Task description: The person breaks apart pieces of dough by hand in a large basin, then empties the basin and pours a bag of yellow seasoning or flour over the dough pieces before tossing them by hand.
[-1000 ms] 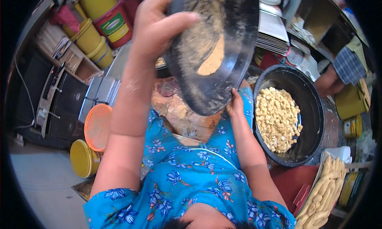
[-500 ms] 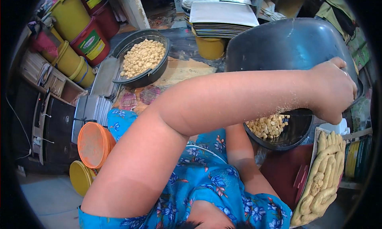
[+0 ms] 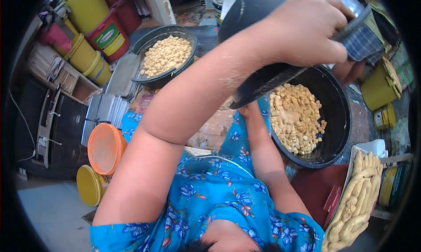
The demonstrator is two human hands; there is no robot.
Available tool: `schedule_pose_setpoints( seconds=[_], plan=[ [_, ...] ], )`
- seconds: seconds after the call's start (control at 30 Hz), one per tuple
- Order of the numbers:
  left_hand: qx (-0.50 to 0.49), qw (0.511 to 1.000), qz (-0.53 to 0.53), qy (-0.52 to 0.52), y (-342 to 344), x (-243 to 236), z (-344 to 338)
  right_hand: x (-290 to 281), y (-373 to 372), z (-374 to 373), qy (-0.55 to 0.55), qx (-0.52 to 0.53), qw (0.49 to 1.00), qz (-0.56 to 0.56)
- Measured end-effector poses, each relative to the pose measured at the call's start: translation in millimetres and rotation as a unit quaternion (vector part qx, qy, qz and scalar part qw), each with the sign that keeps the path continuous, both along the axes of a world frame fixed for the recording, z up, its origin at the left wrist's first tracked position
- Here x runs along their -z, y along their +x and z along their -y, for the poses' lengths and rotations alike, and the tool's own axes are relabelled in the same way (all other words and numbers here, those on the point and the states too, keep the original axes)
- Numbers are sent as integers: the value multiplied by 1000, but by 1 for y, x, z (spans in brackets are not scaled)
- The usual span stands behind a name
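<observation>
A: How much of the black basin shows?
B: Not all. The top edge cuts it off, and the left forearm crosses in front.
A: The left hand?
B: Clipped at the top.
A: And the right hand?
B: Partly behind the basin's lower rim; I can't read its grip.
A: The black tub?
B: The basin covers its upper left, so the dough pieces there may be hidden.
A: That plaid garment?
B: Its wearer's upper body is out of sight.
</observation>
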State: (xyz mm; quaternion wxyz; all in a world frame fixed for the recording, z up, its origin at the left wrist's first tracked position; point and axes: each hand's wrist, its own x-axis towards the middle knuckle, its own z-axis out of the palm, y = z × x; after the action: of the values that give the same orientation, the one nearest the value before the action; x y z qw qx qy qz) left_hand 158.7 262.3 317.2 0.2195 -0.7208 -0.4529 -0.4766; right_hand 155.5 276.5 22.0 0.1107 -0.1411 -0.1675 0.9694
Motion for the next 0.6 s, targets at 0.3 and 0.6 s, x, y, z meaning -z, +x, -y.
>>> schedule_pose_setpoints(
  seconds=[0.3, 0.6],
  plan=[
    [-156, 955, 251, 2, -63, 32, 188, 36, 1, -1, 123, -89, 978, 141],
    [-241, 779, 526, 241, -120, 91, 323, 75, -29, 5, 375, -226, 889, 137]
  ],
)
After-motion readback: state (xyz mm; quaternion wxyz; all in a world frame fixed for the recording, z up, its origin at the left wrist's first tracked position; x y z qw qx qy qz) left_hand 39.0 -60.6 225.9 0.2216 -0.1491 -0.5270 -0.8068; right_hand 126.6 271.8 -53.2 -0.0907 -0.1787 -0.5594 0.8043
